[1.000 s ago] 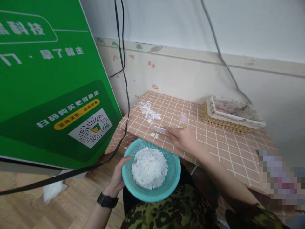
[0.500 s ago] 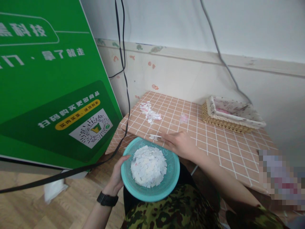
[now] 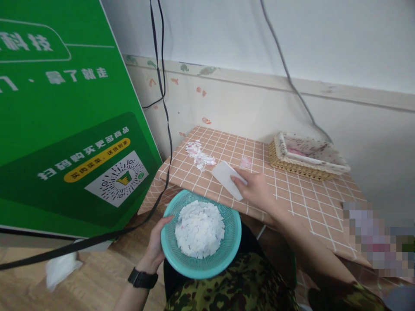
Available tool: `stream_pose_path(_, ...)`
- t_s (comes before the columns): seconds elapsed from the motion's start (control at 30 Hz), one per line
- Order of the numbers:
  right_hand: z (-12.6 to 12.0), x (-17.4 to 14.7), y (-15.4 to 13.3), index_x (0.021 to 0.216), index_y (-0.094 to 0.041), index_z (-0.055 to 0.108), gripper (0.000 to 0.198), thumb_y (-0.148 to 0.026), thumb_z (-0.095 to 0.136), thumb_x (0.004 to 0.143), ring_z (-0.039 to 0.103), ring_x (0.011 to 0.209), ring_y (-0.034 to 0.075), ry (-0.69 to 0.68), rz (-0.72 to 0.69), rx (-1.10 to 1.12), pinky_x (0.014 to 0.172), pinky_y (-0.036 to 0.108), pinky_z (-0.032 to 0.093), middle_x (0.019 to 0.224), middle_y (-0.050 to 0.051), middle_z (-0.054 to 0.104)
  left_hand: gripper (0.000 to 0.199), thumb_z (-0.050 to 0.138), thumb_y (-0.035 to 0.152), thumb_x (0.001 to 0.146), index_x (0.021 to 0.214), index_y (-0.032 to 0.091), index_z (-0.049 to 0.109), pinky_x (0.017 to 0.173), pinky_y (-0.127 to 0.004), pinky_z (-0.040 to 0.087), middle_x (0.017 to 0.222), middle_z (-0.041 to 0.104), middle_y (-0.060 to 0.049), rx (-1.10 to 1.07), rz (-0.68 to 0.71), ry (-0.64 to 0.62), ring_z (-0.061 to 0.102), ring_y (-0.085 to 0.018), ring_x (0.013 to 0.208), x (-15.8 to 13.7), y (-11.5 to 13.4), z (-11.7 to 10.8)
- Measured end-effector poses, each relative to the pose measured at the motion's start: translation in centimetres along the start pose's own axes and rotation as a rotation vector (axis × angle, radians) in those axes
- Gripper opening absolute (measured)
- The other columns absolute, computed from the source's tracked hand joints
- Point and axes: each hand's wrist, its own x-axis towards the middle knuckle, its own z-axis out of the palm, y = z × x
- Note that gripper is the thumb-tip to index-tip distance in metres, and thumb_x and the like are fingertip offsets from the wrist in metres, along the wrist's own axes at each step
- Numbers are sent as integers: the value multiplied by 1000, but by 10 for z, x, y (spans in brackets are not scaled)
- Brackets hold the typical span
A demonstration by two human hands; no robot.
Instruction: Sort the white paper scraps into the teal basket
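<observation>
My left hand [image 3: 156,244] grips the rim of a turquoise plastic colander [image 3: 231,246] just below the table's edge, its thumb over the rim. A heap of torn white paper scraps [image 3: 199,229] fills the colander's middle. Above the tabletop, my right hand [image 3: 256,186] is closed on a flat white scraper [image 3: 227,179], which tilts with its broad face toward me. Just beyond the scraper's far end lies a small pile of paper scraps [image 3: 202,159], white with some pink. A pinkish patch [image 3: 246,162] shows on the cloth beyond my right hand.
A checked brown cloth covers the table [image 3: 311,203]. A lined wicker basket [image 3: 301,170] stands at the back right near the wall. At left is a green cabinet [image 3: 74,129], with a black strap [image 3: 129,231] hanging across the front. A white bag [image 3: 61,270] lies on the floor.
My right hand has lifted the scraper from the table's near edge and moved it back toward the pile. The scraps at that edge are gone from the tabletop. The colander stays in my left hand.
</observation>
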Motion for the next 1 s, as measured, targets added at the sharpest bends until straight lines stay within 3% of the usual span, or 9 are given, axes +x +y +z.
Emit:
stream_pose_path(0.13,2,22,35,108,-19,69,33,-31,48,86,63,70,19,24,93,64,59,27,41,90,6,72,11,64,19,71,76,12,71,65,-35,55,68,75,-7,-3,-29,-27,68,-22,61,10,-11,-11)
stream_pose_path(0.33,-16,33,76,105,-14,71,34,-32,54,81,64,72,23,99,250,-72,62,29,42,84,9,73,9,65,20,70,73,13,71,61,-32,54,62,73,-6,-8,-38,-18,66,-20,56,20,-24,-25)
stream_pose_path(0.5,-20,47,48,109,-20,69,33,-32,50,86,65,79,21,13,1,11,69,30,44,97,7,72,11,66,23,70,71,13,71,64,-32,53,65,74,-6,-15,-80,-55,66,-19,58,24,-35,-25)
stream_pose_path(0.7,-2,93,-3,111,-26,68,31,-24,50,87,65,86,20,-155,-325,-74,72,30,42,99,4,72,17,70,27,65,74,13,72,71,-34,51,70,74,-5,32,21,-34,66,-21,64,32,-46,-27)
stream_pose_path(0.87,15,127,-19,113,-29,67,31,-28,51,87,63,83,19,-257,-467,-151,63,27,37,99,4,72,26,69,32,66,80,11,73,77,-39,50,72,75,-7,32,15,-59,67,-25,70,37,-48,-32)
stream_pose_path(1.0,12,136,-23,100,-26,71,26,-23,51,84,60,75,17,-343,-503,-231,59,27,31,86,4,71,26,67,32,68,83,11,73,78,-39,50,71,74,-6,14,-1,-89,67,-26,72,38,-48,-35)
